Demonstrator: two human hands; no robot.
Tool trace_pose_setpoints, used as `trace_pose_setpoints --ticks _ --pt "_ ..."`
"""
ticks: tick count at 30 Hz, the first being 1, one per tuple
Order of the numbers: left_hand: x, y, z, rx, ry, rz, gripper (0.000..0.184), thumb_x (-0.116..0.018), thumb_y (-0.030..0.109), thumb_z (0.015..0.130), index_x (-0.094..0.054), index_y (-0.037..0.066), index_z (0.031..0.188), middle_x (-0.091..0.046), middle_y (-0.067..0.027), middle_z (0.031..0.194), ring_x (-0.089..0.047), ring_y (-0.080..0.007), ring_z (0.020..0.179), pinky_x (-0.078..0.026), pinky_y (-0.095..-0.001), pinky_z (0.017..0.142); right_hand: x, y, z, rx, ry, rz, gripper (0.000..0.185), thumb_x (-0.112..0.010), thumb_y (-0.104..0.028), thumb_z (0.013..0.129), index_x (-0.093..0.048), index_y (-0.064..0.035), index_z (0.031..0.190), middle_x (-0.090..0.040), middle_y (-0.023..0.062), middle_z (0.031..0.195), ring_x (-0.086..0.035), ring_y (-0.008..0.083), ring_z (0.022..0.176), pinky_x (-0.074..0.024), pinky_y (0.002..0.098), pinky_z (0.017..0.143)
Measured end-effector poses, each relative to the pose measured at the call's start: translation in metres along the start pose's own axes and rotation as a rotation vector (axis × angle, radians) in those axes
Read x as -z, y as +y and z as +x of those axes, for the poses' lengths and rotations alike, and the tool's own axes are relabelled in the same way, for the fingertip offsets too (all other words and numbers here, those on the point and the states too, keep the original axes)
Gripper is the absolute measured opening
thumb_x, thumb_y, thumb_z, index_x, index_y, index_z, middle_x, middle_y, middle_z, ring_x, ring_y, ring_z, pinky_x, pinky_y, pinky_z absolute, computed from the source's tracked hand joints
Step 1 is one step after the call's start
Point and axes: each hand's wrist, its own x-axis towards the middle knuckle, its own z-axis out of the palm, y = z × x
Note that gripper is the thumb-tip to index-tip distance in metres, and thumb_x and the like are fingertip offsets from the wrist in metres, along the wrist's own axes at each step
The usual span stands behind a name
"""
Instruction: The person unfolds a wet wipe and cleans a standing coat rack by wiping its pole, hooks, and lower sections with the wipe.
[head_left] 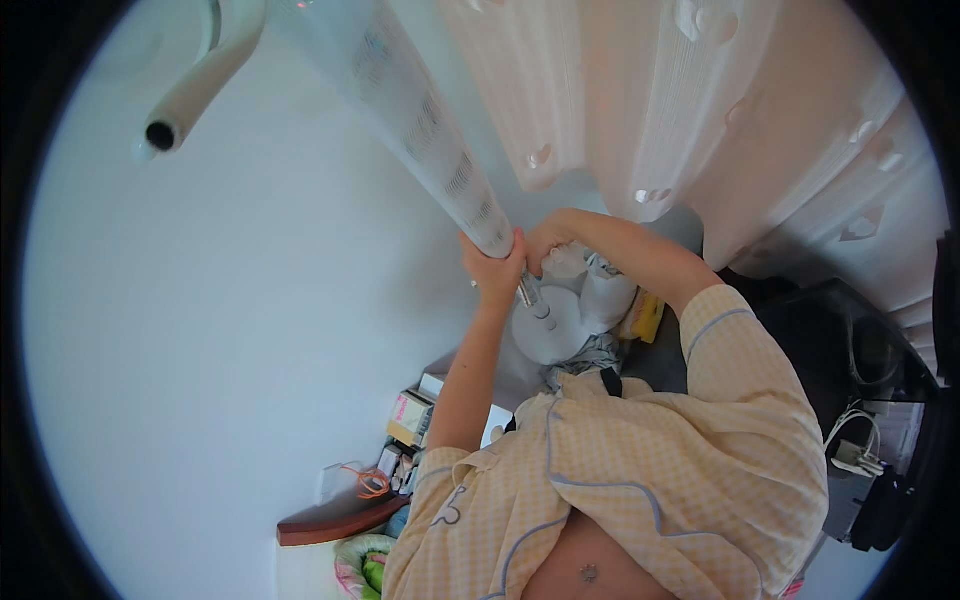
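A tall white column [430,120] with rows of dark slots slants down from the top of the view. Below it, a short metal pole [528,291] leads to a round white base [545,335]. My left hand [495,268] is wrapped around the column's lower end, just above the pole. Close by on the right, my right hand [546,242] has its fingers bent inward beside the column. Whatever it grips, if anything, is hidden behind the fingers. A whitish crumpled thing [567,262] shows just under its wrist.
Pale curtains [640,90] hang at upper right. A white curved pipe [200,85] juts out at upper left. White and yellow packages [645,318] sit beside the base. Small boxes [410,418] line the wall near my left arm. A black chair-like object [790,310] stands right.
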Motion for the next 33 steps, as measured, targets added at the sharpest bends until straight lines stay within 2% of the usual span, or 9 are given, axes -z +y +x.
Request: trace_pose_setpoints --ticks 3,5,6,8,12,14,20,30,33 --pt "-0.004 -0.008 0.0 -0.022 0.023 -0.028 0.043 -0.07 0.008 0.065 -0.046 -0.003 0.098 -0.056 -0.0113 0.087 -0.056 -0.0195 0.079 -0.044 -0.0312 0.074 -0.001 0.016 0.026 -0.281 -0.296 0.242 0.013 -0.06 -0.02 0.061 -0.063 -0.0088 0.067 -0.056 0.0048 0.059 -0.054 0.0171 0.055 -0.0421 0.0312 0.049" --pt "-0.005 -0.017 0.0 -0.036 0.095 0.012 0.042 -0.07 0.008 0.065 -0.046 -0.003 0.097 -0.058 -0.011 0.084 -0.057 -0.0191 0.078 -0.044 -0.0305 0.073 -0.017 0.005 0.009 0.048 0.186 -0.177 0.011 -0.058 -0.019 0.063 -0.062 -0.0088 0.063 -0.058 0.0072 0.06 -0.057 0.0198 0.055 -0.044 0.0318 0.049" --pt "-0.005 -0.016 0.0 -0.034 0.093 0.014 0.042 -0.07 0.008 0.065 -0.046 -0.003 0.097 -0.058 -0.011 0.084 -0.057 -0.0191 0.078 -0.044 -0.0305 0.073 -0.026 -0.001 -0.001 0.048 0.185 -0.173 0.011 -0.058 -0.019 0.063 -0.062 -0.0088 0.063 -0.058 0.0072 0.06 -0.057 0.0198 0.055 -0.044 0.0318 0.049" --pt "-0.006 -0.013 0.0 -0.029 0.102 0.042 0.041 -0.07 0.007 0.065 -0.046 -0.003 0.096 -0.058 -0.0114 0.084 -0.057 -0.0191 0.078 -0.045 -0.0308 0.073 -0.046 -0.014 -0.018 0.036 0.754 -0.321 0.011 -0.057 -0.019 0.065 -0.061 -0.0089 0.062 -0.061 0.011 0.065 -0.059 0.0236 0.058 -0.046 0.0342 0.051" --pt "-0.01 -0.017 -0.002 -0.06 0.095 0.046 0.039 -0.07 0.007 0.065 -0.047 -0.003 0.095 -0.058 -0.0112 0.084 -0.057 -0.019 0.078 -0.045 -0.031 0.073 -0.062 -0.009 -0.016 -0.064 0.856 -0.404 0.009 -0.057 -0.019 0.066 -0.062 -0.0112 0.065 -0.061 0.0131 0.066 -0.06 0.0271 0.062 -0.0472 0.0376 0.053" --pt "-0.009 -0.017 -0.003 -0.051 0.084 0.045 0.037 -0.069 0.006 0.067 -0.046 -0.004 0.095 -0.058 -0.0114 0.085 -0.057 -0.0191 0.078 -0.045 -0.0306 0.072 -0.076 0.007 -0.005 0.142 1.191 -0.449 0.012 -0.055 -0.018 0.067 -0.059 -0.0102 0.075 -0.058 0.009 0.07 -0.058 0.0245 0.07 -0.0453 0.0365 0.06" --pt "-0.008 -0.03 -0.001 -0.054 0.112 0.007 0.034 -0.066 0.004 0.07 -0.046 -0.005 0.095 -0.056 -0.0121 0.087 -0.056 -0.0195 0.078 -0.046 -0.0296 0.071 -0.102 -0.015 0.006 0.136 1.819 -0.699 0.018 -0.053 -0.019 0.066 -0.047 -0.0098 0.081 -0.046 0.0047 0.079 -0.046 0.0192 0.078 -0.0362 0.0322 0.07" --pt "-0.006 -0.034 0.007 -0.066 0.09 0.056 0.037 -0.066 0.005 0.071 -0.043 -0.005 0.098 -0.055 -0.0124 0.088 -0.056 -0.018 0.08 -0.047 -0.0297 0.069 -0.078 -0.006 0.012 0.119 1.419 -0.527 0.013 -0.054 -0.019 0.067 -0.056 -0.0087 0.074 -0.053 0.0066 0.063 -0.055 0.0229 0.063 -0.0424 0.0343 0.054" --pt "-0.007 -0.034 0.006 -0.036 0.108 -0.013 0.037 -0.067 0.005 0.07 -0.043 -0.005 0.097 -0.055 -0.0126 0.087 -0.057 -0.0185 0.079 -0.047 -0.03 0.068 -0.063 -0.02 -0.011 -0.001 1.07 -0.374 0.011 -0.055 -0.018 0.067 -0.06 -0.0078 0.068 -0.058 0.0114 0.061 -0.059 0.0276 0.06 -0.0453 0.038 0.052"
